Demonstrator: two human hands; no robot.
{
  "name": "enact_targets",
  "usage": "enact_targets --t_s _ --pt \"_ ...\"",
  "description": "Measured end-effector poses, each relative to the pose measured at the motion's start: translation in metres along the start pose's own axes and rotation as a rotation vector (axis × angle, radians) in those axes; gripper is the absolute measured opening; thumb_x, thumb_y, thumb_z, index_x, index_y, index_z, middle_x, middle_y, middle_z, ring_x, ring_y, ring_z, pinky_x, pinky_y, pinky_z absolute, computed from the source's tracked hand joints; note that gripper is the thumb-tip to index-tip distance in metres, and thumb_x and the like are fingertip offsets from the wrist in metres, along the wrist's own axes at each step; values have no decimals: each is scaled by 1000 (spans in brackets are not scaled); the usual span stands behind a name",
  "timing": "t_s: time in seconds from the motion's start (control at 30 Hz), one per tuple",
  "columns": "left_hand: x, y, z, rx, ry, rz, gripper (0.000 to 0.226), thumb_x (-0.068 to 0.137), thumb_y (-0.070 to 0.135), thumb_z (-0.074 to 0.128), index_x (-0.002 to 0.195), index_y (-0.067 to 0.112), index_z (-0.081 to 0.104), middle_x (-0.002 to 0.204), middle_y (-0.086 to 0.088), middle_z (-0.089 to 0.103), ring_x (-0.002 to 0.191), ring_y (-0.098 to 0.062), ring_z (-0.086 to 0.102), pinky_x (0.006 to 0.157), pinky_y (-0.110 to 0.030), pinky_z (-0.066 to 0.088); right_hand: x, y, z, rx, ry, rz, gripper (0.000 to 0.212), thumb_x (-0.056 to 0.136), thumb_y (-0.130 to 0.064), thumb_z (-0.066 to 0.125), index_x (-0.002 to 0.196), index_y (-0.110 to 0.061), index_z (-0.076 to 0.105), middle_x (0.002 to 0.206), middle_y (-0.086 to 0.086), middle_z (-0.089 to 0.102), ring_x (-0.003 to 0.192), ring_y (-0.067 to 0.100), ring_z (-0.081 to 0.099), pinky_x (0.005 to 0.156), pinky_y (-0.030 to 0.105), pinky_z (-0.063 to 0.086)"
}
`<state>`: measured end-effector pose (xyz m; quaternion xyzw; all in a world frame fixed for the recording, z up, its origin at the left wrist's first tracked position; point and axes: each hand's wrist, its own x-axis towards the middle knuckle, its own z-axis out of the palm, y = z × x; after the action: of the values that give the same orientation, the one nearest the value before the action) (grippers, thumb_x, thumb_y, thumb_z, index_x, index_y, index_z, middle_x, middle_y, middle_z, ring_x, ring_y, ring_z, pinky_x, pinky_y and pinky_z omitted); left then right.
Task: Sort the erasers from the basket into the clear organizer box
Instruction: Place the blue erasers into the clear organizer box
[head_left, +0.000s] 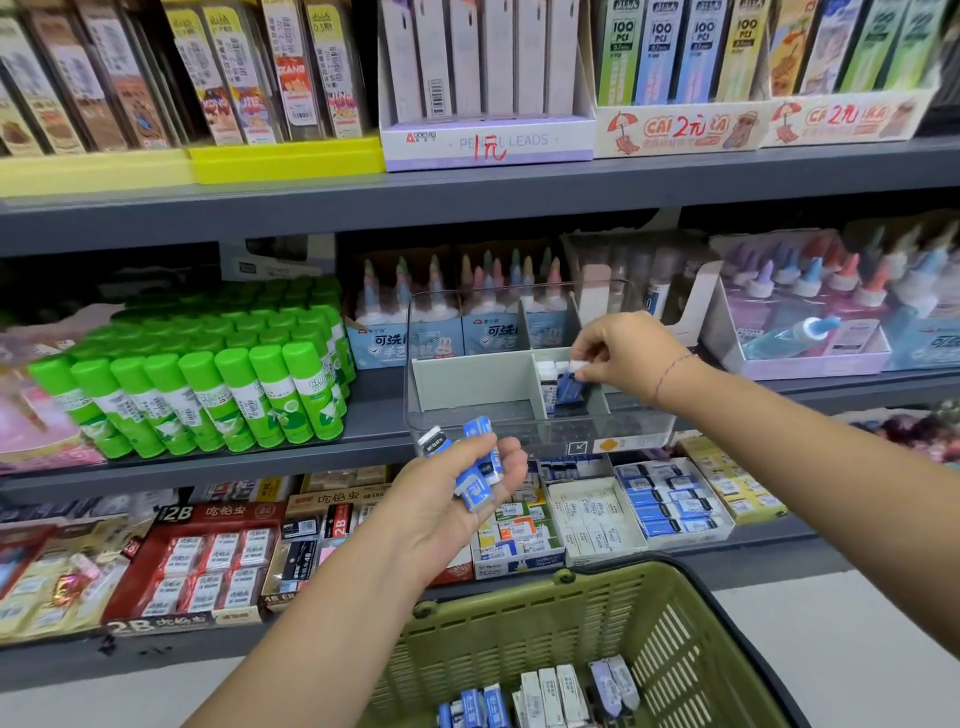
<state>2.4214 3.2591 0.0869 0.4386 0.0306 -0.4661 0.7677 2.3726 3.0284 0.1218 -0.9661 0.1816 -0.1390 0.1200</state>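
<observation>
The clear organizer box (467, 434), split by grey dividers (467, 384), is sitting upright on the middle shelf (374, 415) at 12 o'clock. Blue-sleeved erasers (550, 384) are standing on end in its right compartment, one being pinched by the right hand (623, 358). More blue erasers (480, 467) are lying bunched in the left hand (457, 504). At 6 o'clock, the olive basket (545, 634) is holding blue and white erasers (550, 696)

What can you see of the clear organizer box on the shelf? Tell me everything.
The clear organizer box looks like transparent plastic with rounded corners. It stands upright on the middle shelf, in front of the glue bottles. Grey dividers split it into compartments. A few blue-sleeved erasers stand in the right one, where the right hand pinches one.
</observation>
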Motion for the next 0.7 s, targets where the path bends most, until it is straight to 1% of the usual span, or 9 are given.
enact_targets --t_s 0.13,0.2,0.3,0.43,0.47,0.53,0.6,0.67,0.7 --pt "-1 -1 0 -1 45 -4 15 73 -4 71 86 -9 64 74 -21 70 69 -30 71 53 -32 58 0 1 11 -70 21 -61 12 81 -24 73 91 -18 69 88 -7 55 81 11 55 78 27 48" --pt "-1 -1 0 9 43 2 23 62 -3 75 82 -7 65 71 -20 69 68 -30 71 53 -32 58 0 0 16 -90 32 -60 11 82 -26 72 89 -21 66 86 -9 54 81 12 56 76 27 49" --pt "-2 -2 1 57 18 16 34 56 1 77 88 -4 67 76 -19 71 72 -29 72 52 -29 57 0 -3 19 -102 68 -32 10 83 -27 69 85 -23 60 81 -10 54 77 13 57 71 27 50" --pt "-3 -2 1 112 29 49 38 57 8 78 93 1 66 78 -16 73 71 -24 73 50 -24 55 -6 -13 15 -148 94 -25 14 86 -33 65 89 -20 61 90 -5 56 81 15 56 74 30 50" --pt "-3 -2 1 111 35 55 38 58 9 77 93 1 67 78 -16 73 70 -23 73 49 -24 55 -10 -17 14 -85 137 -22 16 86 -35 65 89 -19 62 88 -5 56 78 12 54 72 28 48" --pt "-2 -2 0 106 35 66 34 59 10 77 91 1 68 79 -15 73 69 -22 72 50 -23 55 -22 -32 11 260 168 8 19 85 -35 67 85 -16 64 78 -4 59 65 4 51 64 18 45" --pt "-2 -3 1 134 24 84 32 60 12 76 89 1 69 78 -14 73 67 -21 72 50 -23 55 -38 -53 11 670 31 36 22 85 -34 66 81 -13 66 68 -6 60 56 -1 49 56 11 43" --pt "-3 -4 3 196 7 110 31 59 13 76 87 2 69 76 -12 73 64 -19 71 50 -22 55 -50 -67 12 852 -149 71 21 84 -34 66 82 -13 69 65 -8 62 57 -1 53 57 12 46" --pt "-3 -5 4 226 -5 127 29 59 12 75 86 3 69 75 -11 73 63 -18 71 50 -22 55 -52 -71 14 910 -224 102 19 84 -32 68 82 -12 70 68 -5 65 62 2 56 61 15 47"
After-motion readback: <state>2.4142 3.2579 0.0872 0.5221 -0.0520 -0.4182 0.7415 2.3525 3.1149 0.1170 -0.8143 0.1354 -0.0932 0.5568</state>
